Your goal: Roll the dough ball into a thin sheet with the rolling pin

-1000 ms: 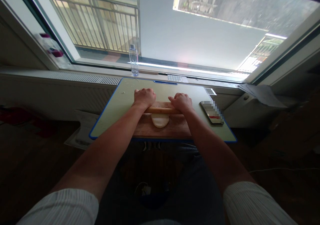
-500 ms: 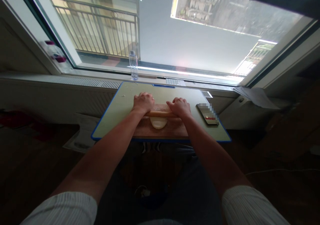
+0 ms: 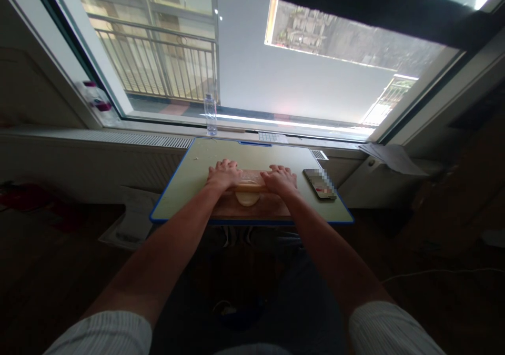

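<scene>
A wooden rolling pin (image 3: 251, 188) lies crosswise on a reddish-brown wooden board (image 3: 226, 208). Beneath it, a round piece of pale dough (image 3: 248, 199) sticks out on the near side. My left hand (image 3: 224, 174) rests palm down over the pin's left part, its fingers stretched forward and apart. Over the right part, my right hand (image 3: 279, 178) also presses palm down with its fingers spread. The hands and wrists hide both ends of the pin. Neither hand has its fingers wrapped round it.
The board lies on a pale green folding table (image 3: 177, 186) with a blue edge. A phone (image 3: 320, 183) is at its right side. On the windowsill stand a clear bottle (image 3: 210, 115) and, leftward, a purple-capped bottle (image 3: 98, 100). Papers (image 3: 389, 155) lie at the right.
My fingers have uncurled from a more closed shape and now stretch forward over the rolling pin. The whole view has tilted slightly upward.
</scene>
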Demonstrator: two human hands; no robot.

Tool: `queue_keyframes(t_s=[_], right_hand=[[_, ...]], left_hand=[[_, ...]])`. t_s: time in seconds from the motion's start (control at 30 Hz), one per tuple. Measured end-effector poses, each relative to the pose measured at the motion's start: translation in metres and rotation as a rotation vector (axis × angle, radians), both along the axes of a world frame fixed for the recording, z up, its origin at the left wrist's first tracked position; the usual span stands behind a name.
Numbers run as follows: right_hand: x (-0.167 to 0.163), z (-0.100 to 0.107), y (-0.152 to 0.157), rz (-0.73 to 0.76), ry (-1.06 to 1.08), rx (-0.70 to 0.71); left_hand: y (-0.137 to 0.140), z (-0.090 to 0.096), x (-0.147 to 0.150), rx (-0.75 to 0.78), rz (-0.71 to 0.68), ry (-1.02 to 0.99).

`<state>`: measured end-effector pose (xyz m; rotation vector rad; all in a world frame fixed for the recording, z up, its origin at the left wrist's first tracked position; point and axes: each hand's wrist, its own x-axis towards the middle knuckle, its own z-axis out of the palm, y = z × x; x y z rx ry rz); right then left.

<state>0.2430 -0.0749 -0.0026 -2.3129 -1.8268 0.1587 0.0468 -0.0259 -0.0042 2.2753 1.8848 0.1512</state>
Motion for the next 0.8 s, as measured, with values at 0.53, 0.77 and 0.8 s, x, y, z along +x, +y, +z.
queue_keyframes(t_s=[0.53,0.77,0.8], right_hand=[[-0.008,-0.015,-0.047,0.032,-0.082,0.114],[-0.013,-0.012,-0.065,0.065,-0.151,0.101],[-0.013,-0.011,-0.064,0.064,-0.148,0.097]], left_hand=[[-0.044,-0.006,-0.008,0.052,0.008,-0.013],[-0.060,-0.005,-0.010,0.093,-0.012,-0.007],[-0.059,-0.005,-0.010,0.079,-0.012,-0.012]])
